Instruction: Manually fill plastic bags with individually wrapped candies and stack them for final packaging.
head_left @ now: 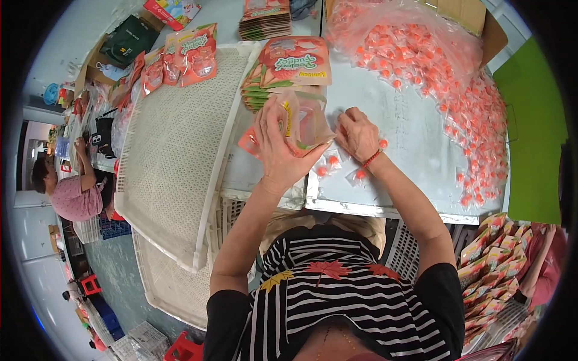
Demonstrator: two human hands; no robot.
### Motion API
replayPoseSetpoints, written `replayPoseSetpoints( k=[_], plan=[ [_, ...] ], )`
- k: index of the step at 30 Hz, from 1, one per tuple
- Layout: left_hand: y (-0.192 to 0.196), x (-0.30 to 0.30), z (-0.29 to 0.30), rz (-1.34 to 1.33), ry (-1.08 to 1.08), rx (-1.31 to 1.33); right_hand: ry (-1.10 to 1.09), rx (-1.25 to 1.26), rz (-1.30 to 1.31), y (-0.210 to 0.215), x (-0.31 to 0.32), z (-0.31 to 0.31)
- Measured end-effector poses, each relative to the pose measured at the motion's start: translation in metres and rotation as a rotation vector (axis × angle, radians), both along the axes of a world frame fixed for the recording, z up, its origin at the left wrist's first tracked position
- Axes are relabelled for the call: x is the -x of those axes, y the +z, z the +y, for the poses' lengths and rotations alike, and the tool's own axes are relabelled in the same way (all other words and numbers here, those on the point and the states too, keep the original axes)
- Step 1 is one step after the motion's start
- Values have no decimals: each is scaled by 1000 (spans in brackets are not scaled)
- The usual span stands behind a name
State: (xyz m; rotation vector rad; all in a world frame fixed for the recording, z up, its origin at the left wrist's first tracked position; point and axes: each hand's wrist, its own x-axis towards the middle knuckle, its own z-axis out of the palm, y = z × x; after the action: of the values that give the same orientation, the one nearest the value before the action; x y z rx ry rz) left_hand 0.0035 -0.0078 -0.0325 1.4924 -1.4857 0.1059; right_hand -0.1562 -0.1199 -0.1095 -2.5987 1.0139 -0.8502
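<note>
At frame centre, my left hand (274, 147) grips an orange-and-green pouch (301, 120) upright, its long axis vertical, mouth toward the top of the frame. Just right, my right hand (357, 133) curls, fingers down, over small wrapped orange candies (330, 162) on the metal table (409, 138); what it pinches I cannot tell.
</note>
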Motion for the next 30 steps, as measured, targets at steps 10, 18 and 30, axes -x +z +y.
replayPoseSetpoints(
  k=[10,18,30],
  plan=[
    [-12,8,-13,-174,51,-48,-214,-1204,-1284,119,-23,-26],
    [-13,15,-23,-149,16,-5,-28,-1118,-1331,115,-39,8],
    [-21,21,-19,-109,15,-25,-53,-550,-444,84,-19,20]
  ],
)
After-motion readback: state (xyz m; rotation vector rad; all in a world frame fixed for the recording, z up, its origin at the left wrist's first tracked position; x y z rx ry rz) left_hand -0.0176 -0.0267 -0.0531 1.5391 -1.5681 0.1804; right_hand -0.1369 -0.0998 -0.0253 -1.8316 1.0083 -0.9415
